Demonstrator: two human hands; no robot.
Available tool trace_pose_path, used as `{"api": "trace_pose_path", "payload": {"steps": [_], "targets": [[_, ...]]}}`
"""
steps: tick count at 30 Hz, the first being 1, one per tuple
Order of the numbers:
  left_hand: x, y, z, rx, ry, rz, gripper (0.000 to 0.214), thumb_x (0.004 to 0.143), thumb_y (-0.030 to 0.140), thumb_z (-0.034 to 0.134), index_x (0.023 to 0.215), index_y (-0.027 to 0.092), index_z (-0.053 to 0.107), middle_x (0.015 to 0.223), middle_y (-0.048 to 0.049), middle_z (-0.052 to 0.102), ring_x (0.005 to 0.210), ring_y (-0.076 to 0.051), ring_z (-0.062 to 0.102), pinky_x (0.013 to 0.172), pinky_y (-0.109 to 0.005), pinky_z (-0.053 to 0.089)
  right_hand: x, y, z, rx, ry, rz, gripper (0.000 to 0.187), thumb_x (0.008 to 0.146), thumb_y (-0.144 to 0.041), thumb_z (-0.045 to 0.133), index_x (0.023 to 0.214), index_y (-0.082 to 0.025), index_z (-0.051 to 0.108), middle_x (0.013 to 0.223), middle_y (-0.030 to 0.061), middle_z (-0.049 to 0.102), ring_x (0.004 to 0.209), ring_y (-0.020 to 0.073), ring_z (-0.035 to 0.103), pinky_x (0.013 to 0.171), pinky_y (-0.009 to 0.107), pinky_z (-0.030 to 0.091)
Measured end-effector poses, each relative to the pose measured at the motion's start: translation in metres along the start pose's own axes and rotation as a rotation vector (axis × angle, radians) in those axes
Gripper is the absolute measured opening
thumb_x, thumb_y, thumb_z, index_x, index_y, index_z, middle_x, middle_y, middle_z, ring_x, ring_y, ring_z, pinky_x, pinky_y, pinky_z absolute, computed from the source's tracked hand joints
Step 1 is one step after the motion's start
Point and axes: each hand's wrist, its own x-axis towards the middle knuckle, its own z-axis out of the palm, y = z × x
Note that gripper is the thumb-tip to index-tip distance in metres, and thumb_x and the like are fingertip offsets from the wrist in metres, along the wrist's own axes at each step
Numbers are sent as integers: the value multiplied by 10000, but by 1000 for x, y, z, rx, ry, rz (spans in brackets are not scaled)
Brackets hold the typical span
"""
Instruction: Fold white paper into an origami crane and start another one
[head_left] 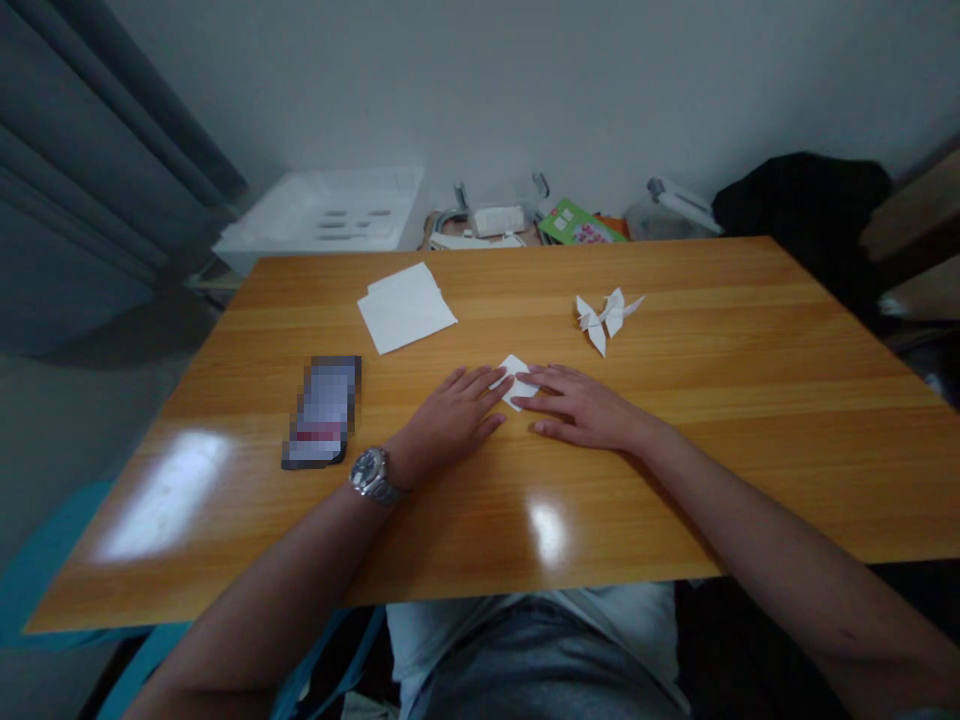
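Note:
A small diamond-shaped piece of folded white paper (pixel 514 392) lies flat on the wooden table. My left hand (pixel 459 412), with a metal watch (pixel 369 472) at its wrist, rests its stretched fingertips on the left side of the paper. From the right, my right hand (pixel 576 404) touches the paper with its fingers spread. Both hands lie palm down, and their fingers cover the paper's side corners. Beyond my right hand stands a folded paper figure with pointed wings (pixel 613 316).
Several sheets of white paper (pixel 409 310) lie at the back left of the table (pixel 712 330). A phone (pixel 324 410) with a blurred screen is left of my left hand. Behind the table are a white tray (pixel 337 215) and a green booklet (pixel 579 224).

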Motion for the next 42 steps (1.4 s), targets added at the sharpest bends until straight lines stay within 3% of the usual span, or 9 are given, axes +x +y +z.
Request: {"api": "trace_pose_path", "payload": {"steps": [7, 14, 19, 25, 37, 42], "targets": [[-1, -6, -10, -47, -97, 6, 577, 1073, 423, 431, 1581, 156, 383, 1659, -128, 358, 1533, -269, 353, 1274, -479, 263, 0, 0, 1, 13, 19, -8, 431, 1014, -398, 603, 1424, -271, 627, 1577, 116, 510, 1469, 310, 458, 1203, 561, 377], [-1, -3, -9, -20, -52, 2, 544, 1074, 398, 433, 1569, 173, 416, 1634, -126, 407, 1497, -275, 407, 1266, -484, 280, -1, 1, 2, 4, 14, -6, 455, 1006, -425, 612, 1432, -266, 619, 1593, 128, 486, 1478, 320, 444, 1194, 575, 382], [-1, -4, -13, -30, -101, 20, 515, 1073, 433, 438, 1554, 251, 452, 1649, -104, 383, 1508, -279, 400, 1258, -521, 283, -1, 1, 2, 11, 23, 4, 487, 991, -424, 638, 1453, -274, 601, 1598, 126, 480, 1473, 328, 449, 1195, 577, 379], [0, -2, -17, -23, -122, -10, 489, 1074, 415, 436, 1538, 266, 479, 1654, -96, 376, 1505, -286, 406, 1246, -551, 292, -1, 2, 2, 31, 27, -3, 483, 987, -403, 648, 1451, -274, 606, 1594, 132, 483, 1470, 337, 454, 1194, 590, 375], [2, 1, -19, -32, -93, -20, 453, 1072, 398, 438, 1500, 271, 515, 1621, -89, 437, 1478, -254, 446, 1275, -557, 201, -2, 5, 0, 105, -44, 40, 492, 1018, -416, 595, 1496, -309, 549, 1634, 81, 425, 1520, 284, 386, 1254, 549, 293], [3, 2, -16, -22, -79, -22, 509, 1073, 420, 435, 1569, 306, 416, 1622, -92, 435, 1476, -273, 441, 1259, -597, 209, -2, 7, -1, 200, 4, 84, 519, 1006, -431, 607, 1502, -298, 535, 1574, 85, 518, 1473, 267, 461, 1242, 532, 332]]}}
